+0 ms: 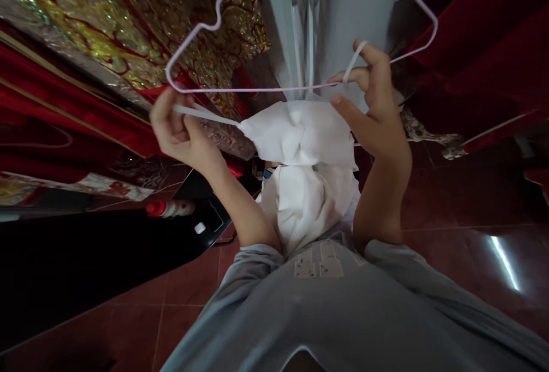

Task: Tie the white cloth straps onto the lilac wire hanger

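Observation:
A pale lilac hanger is held up in front of me, its long bottom bar running between my hands. Below it hangs a white garment with thin straps, its cloth folded and bunched toward my chest. My left hand is closed at the hanger's left corner, with one strap pulled taut from its fingers to the garment. On the right, the other strap loops round the fingers of my right hand. That hand's fingers touch the hanger bar, while the thumb stands apart near the garment's edge.
Red and gold sequined garments hang at the left, dark red cloth at the right. Grey doors with long handles stand ahead. A black table at lower left bears a red-capped bottle and a small white case.

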A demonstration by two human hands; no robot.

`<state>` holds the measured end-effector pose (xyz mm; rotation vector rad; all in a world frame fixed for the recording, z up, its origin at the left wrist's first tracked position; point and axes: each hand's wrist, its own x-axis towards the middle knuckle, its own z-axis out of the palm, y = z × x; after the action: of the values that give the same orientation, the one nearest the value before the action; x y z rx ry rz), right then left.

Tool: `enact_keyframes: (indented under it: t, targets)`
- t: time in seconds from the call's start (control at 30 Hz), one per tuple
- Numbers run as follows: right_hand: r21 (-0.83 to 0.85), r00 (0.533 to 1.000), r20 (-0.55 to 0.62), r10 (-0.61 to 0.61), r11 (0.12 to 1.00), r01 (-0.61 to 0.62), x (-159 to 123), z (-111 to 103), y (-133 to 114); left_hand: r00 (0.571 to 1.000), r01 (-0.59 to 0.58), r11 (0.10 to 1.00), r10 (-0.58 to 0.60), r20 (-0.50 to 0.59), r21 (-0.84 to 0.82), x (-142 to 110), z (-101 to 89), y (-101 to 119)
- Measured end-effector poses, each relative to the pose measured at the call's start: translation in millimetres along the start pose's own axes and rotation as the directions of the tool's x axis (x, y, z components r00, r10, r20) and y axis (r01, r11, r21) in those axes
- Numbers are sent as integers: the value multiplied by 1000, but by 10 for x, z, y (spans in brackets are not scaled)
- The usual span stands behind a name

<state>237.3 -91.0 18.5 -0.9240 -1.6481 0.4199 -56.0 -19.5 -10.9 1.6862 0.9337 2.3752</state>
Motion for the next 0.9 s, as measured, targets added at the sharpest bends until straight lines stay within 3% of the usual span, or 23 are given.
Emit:
enact_keyframes:
  t: [0.07,0.17,0.3,0.47,0.67,0.73,0.83,0.9]
  targets:
    - [-21,1000,-18,16,1000,-16,8,38,28,996,-49,999,48,-72,-4,98,-51,-100]
    - [-49,999,-48,10,999,-12,13,69,51,994,-4,998,-3,-110,-57,237,-42,-86]
    - [-126,1000,-24,6,992,-9,-13,68,7,985,164,979,-168,-31,-120,436,66,150]
    - [-244,999,36,31,970,-21,-59,1,-212,912,385,922,-376,164,-30,623,153,385]
    - [-297,994,108,9,954,24,-63,-62,-248,918,364,931,-361,163,14,621,102,345]
    - [-299,994,112,4,954,29,-64,-72,-255,917,344,939,-335,215,-3,639,139,423]
    - [-297,998,62,17,955,3,-65,-74,-302,884,368,929,-337,324,-36,738,279,625]
    - [-283,1000,19,17,959,-10,-65,-64,-326,838,483,875,-472,275,30,832,392,714]
